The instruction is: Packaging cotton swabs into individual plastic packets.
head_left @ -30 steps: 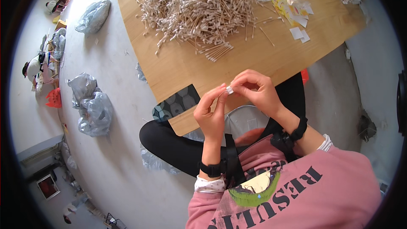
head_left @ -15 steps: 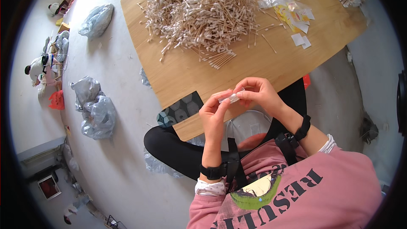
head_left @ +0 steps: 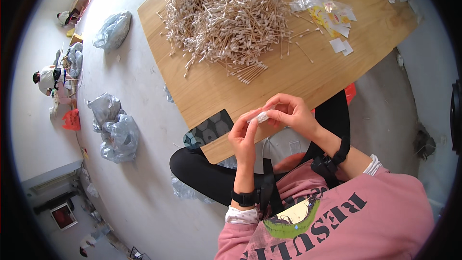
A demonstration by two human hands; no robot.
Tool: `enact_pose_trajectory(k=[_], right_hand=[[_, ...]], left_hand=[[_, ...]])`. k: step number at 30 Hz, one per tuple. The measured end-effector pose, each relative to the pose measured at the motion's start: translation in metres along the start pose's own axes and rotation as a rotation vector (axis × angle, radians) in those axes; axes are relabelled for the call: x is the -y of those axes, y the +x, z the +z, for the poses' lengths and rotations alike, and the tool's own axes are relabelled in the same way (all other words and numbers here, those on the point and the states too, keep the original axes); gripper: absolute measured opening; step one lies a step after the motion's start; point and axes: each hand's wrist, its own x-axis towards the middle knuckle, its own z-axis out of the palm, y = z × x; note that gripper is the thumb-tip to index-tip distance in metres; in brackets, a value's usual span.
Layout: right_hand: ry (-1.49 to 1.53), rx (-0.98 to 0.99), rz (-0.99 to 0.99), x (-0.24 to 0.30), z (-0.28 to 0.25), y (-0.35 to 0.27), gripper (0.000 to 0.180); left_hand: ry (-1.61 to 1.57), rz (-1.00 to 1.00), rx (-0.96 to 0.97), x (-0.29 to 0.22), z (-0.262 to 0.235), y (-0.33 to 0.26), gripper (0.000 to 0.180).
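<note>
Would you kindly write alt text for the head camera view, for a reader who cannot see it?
A seated person's left hand and right hand together pinch a small clear packet at the near edge of a wooden table. Farther back lies a big heap of cotton swabs, with more packets to its right.

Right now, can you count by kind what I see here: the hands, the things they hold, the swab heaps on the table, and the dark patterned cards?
Hands: 2, the left hand and the right hand
Small white packet, pinched by both: 1
Swab heap on the table: 1
Dark patterned card at the table's near edge: 1
Total: 5
</note>
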Motion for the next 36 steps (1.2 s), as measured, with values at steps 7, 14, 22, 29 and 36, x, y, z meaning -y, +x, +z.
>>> enact_pose_trajectory(k=[7,14,22,29,36], right_hand=[[-0.204,-0.074,-0.356,-0.003,0.002,-0.002,0.007],[-0.504,-0.132,-0.531,-0.002,0.009,-0.002,0.008],[-0.506,-0.153,-0.492,-0.005,0.002,-0.004,0.009],[-0.537,-0.181,-0.495,-0.006,-0.005,-0.012,0.004],[-0.409,-0.134,-0.382,0.013,0.012,-0.029,0.001]], left_hand=[[0.266,0.249,-0.085,-0.009,0.014,-0.008,0.019],[0.439,0.457,-0.105,-0.007,-0.001,-0.002,0.017],[0.380,0.486,-0.110,0.004,0.004,-0.003,0.013],[0.320,0.438,-0.094,0.012,0.014,-0.008,0.017],[0.306,0.363,-0.039,-0.009,0.019,-0.022,0.035]])
